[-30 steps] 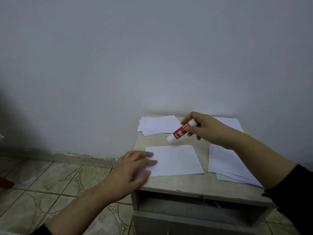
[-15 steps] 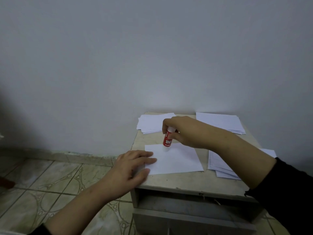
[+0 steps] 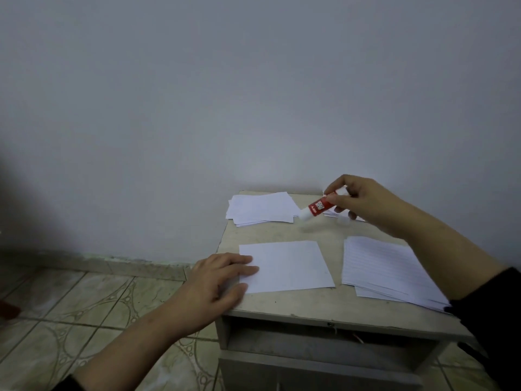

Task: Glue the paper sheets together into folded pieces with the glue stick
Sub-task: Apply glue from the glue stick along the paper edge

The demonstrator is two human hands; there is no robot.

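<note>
A single white sheet (image 3: pixel 290 265) lies flat at the front of the small table (image 3: pixel 332 304). My left hand (image 3: pixel 217 280) rests on the sheet's left edge with straight fingers, pressing it down. My right hand (image 3: pixel 358 203) is raised above the back of the table and grips a red glue stick (image 3: pixel 317 208), which tilts down to the left with its white end lowest. The glue stick is clear of the sheet.
A stack of white sheets (image 3: pixel 260 208) lies at the table's back left. A lined stack (image 3: pixel 390 268) sits at the right under my right forearm. More paper (image 3: pixel 334 213) peeks out behind my right hand. An open drawer slot (image 3: pixel 324 344) is below; tiled floor (image 3: pixel 93 306) at left.
My right hand has lifted the glue stick off the sheet's top edge and carried it up and to the right. My left hand stays on the sheet.
</note>
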